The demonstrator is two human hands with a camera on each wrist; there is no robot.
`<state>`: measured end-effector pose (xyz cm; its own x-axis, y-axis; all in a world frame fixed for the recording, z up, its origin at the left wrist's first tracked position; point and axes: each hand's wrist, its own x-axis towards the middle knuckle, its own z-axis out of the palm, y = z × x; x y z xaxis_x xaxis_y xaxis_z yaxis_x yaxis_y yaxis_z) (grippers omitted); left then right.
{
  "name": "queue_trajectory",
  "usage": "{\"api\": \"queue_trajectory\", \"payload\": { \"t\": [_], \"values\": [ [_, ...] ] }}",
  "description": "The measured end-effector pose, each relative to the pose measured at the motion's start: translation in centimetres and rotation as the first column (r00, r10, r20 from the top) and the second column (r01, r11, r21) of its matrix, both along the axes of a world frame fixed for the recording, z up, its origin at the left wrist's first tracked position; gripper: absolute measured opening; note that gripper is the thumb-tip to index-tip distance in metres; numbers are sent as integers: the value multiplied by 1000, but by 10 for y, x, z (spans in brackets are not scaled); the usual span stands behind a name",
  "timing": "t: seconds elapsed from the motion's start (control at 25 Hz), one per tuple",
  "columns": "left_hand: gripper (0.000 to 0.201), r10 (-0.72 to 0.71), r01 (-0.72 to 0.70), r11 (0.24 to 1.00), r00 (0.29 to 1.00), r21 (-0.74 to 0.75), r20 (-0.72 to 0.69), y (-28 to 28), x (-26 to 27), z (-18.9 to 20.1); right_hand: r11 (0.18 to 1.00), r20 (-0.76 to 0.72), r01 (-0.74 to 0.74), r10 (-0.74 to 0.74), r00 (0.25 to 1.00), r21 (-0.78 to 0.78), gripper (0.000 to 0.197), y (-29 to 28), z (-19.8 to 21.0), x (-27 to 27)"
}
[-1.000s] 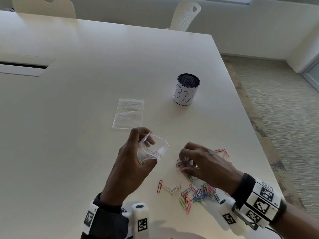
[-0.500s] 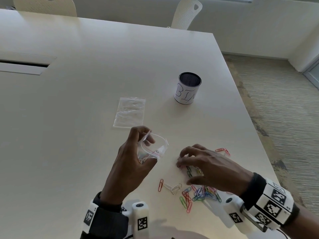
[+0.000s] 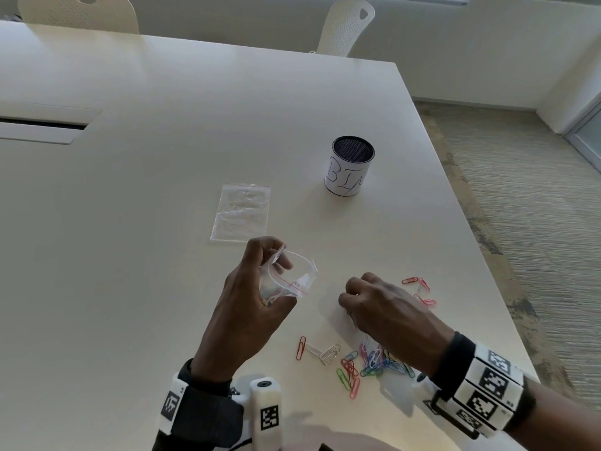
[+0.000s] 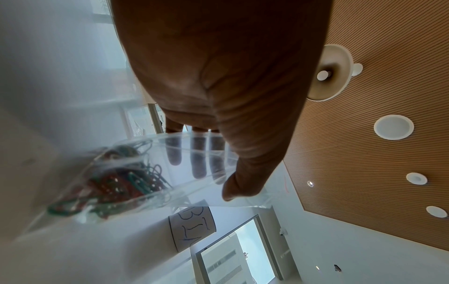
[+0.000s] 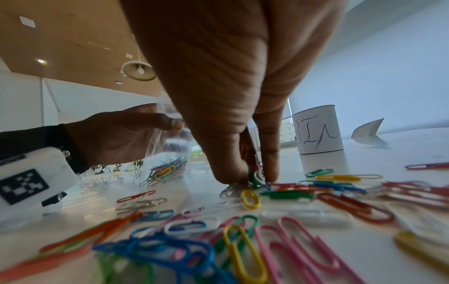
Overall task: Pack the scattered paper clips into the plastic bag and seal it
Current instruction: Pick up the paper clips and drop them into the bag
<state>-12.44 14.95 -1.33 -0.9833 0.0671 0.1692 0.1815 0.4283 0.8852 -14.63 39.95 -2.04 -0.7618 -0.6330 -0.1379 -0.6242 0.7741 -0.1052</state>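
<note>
My left hand [image 3: 257,288] holds a small clear zip bag [image 3: 292,278] upright just above the table, mouth open, thumb and fingers pinching its wall. Several coloured paper clips [image 4: 121,182] lie in its bottom. To the right, my right hand [image 3: 354,304] is down on the table, thumb and fingers pinching a few paper clips [image 5: 255,176] off the surface. Many loose coloured clips [image 3: 367,362] lie scattered under and around that wrist, with a few red ones [image 3: 419,284] beyond it.
A second flat clear bag [image 3: 242,213] lies on the white table [image 3: 162,157] beyond my left hand. A mesh cup labelled BIN [image 3: 348,167] stands further right. The table's right edge [image 3: 481,265] runs close to the clips. Two chairs stand at the far side.
My right hand spread over the clips, then closed its fingers and pinched some at the table. The left hand and bag stayed nearly still.
</note>
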Motion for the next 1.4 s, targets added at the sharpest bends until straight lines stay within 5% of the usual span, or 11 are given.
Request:
{"api": "queue_trajectory", "payload": {
  "t": [0.2, 0.32, 0.44, 0.68, 0.88, 1.08, 1.2, 1.4],
  "values": [
    [61, -1, 1, 1000, 1000, 0, -4, -2, 0, -1, 957, 116, 175, -151, 982, -233, 11, 7, 10, -18],
    [61, 3, -3, 1000, 1000, -3, -4, -3, 0, -2, 782, 376, 448, -295, 879, -434, 10, 13, 24, -27],
    [60, -4, 4, 1000, 1000, 14, -3, -2, 1, -2, 555, 613, 613, -218, 759, -562, 14, 7, 47, -26],
    [58, -1, 1, 1000, 1000, -7, -17, -1, 1, 1, 272, 549, 549, -82, 832, -791, 16, -39, 87, -13],
    [64, 24, -23, 999, 1000, -34, 19, -2, 1, 6, 420, 311, 325, -102, 945, -847, 13, -71, 72, -12],
    [60, 27, -27, 1000, 999, -13, 26, -5, 3, 7, 574, 202, 189, -42, 978, -797, 14, -73, 72, -13],
    [60, 24, -23, 1000, 1000, -16, 13, -5, 4, 6, 594, 150, 140, -33, 988, -792, 15, -71, 76, -15],
    [58, 24, -24, 1000, 999, -10, -28, -6, 3, 2, 500, 155, 230, -187, 970, -835, 12, -55, 82, -19]
  ]
}}
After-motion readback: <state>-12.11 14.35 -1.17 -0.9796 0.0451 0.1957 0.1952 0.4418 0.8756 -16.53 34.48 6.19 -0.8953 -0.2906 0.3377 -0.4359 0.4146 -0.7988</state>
